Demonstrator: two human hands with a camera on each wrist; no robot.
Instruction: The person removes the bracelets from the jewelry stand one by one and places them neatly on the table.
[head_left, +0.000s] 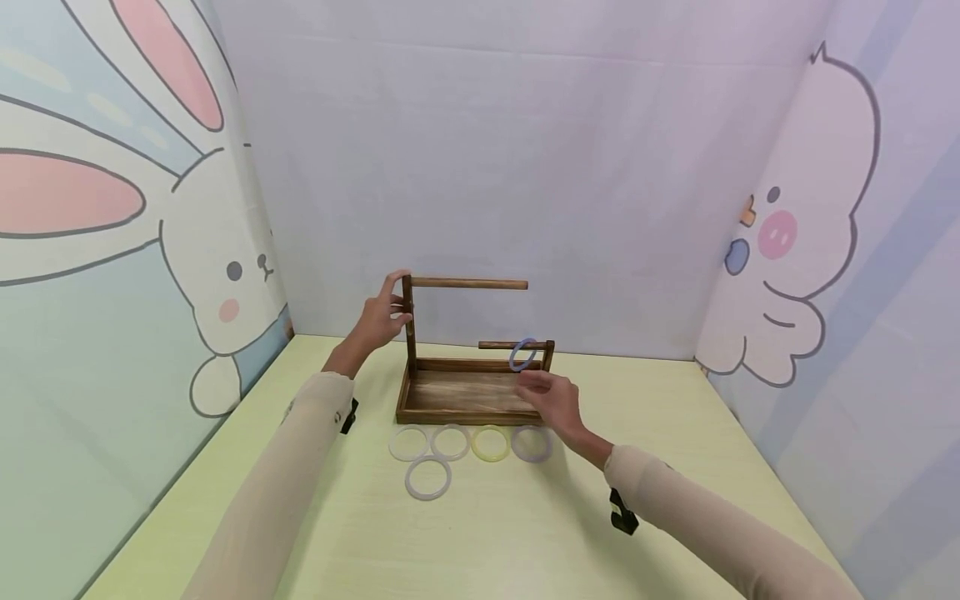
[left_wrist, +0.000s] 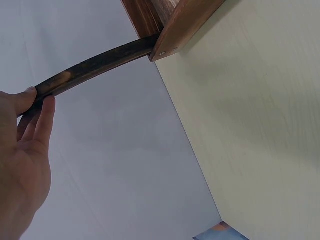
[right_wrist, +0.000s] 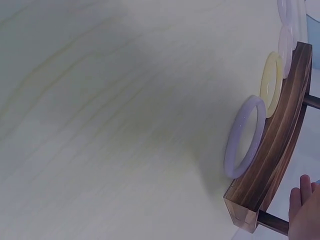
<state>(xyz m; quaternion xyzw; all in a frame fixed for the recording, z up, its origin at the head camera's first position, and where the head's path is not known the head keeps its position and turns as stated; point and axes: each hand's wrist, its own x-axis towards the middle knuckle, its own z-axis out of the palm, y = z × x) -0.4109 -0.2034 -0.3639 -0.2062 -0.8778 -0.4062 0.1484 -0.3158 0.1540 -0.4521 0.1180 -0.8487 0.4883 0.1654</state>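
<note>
A dark wooden rack with a shallow tray base, a tall post on the left and a shorter one on the right stands on the table. My left hand grips the tall post near its top; the left wrist view shows thumb and fingers on either side of the post. A blue bangle hangs on the lower bar. Just below it is my right hand, fingers extended and apparently clear of the bangle. A purple bangle and a yellow bangle lie before the rack.
Two pale bangles lie left of the yellow one, with another whitish bangle in front of them. The upper bar carries nothing. A pale curtain wall stands behind the light table.
</note>
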